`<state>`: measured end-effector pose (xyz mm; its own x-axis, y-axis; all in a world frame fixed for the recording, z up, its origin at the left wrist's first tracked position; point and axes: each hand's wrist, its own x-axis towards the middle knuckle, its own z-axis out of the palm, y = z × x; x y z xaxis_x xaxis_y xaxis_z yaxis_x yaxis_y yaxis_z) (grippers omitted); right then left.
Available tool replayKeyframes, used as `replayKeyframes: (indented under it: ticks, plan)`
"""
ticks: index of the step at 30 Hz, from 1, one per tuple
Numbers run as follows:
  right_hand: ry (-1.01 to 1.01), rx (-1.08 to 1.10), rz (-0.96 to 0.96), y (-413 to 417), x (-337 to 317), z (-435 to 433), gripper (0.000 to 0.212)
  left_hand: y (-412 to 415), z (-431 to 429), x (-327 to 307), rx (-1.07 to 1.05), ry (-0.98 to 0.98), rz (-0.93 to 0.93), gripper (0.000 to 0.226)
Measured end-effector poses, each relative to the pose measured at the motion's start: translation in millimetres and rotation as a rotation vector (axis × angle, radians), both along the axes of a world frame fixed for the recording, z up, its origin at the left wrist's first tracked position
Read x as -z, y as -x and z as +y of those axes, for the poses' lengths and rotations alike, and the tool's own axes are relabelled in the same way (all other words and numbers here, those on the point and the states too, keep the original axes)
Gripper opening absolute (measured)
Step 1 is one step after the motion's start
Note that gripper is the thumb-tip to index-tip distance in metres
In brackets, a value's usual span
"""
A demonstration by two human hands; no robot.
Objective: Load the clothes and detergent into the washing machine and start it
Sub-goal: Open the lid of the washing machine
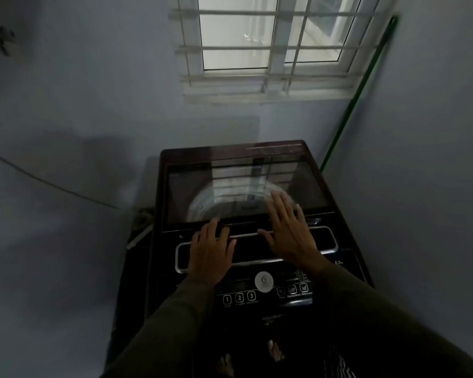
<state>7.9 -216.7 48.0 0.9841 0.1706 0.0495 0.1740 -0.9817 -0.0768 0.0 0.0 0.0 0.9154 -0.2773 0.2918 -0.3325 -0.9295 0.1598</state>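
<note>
1. Washing machine (163, 186): a top-loader in the corner below the barred window (268, 45), glass lid (230, 184) down. Drum dimly visible through it; clothes and detergent nowhere in view.
2. Left hand (210, 255): laid over the chrome-rimmed recess (329, 241), fingers close together, tips at the lid's front edge, clasping nothing.
3. Right hand (287, 227): fingers spread wide, flat on the glass near its front edge, pinching nothing.
4. Probably the lid-raising step. Better to hook the fingertips of both hands under the front lip, evenly either side of centre, than to press on the glass.
5. Lift smoothly up and back until it stays open unaided, keeping sleeves clear of the control panel (257, 291) and its numbered buttons (239, 297).
</note>
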Motion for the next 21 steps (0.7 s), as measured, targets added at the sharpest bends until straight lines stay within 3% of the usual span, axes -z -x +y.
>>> replayKeyframes:
  ticks: [8,16,21]
  plan:
    - [-0.039,-0.011,0.117,24.6,17.2,-27.4,0.064,10.5,-8.8,4.7,-0.102,0.069,0.021,0.042]
    - [-0.063,-0.056,0.197,12.8,14.2,-47.3,0.071,28.2,-5.6,0.8,-0.043,-0.087,0.257,0.097]
    - [-0.077,-0.042,0.239,6.6,8.1,-46.8,0.062,42.4,-15.8,-8.0,-0.078,-0.138,0.305,0.092]
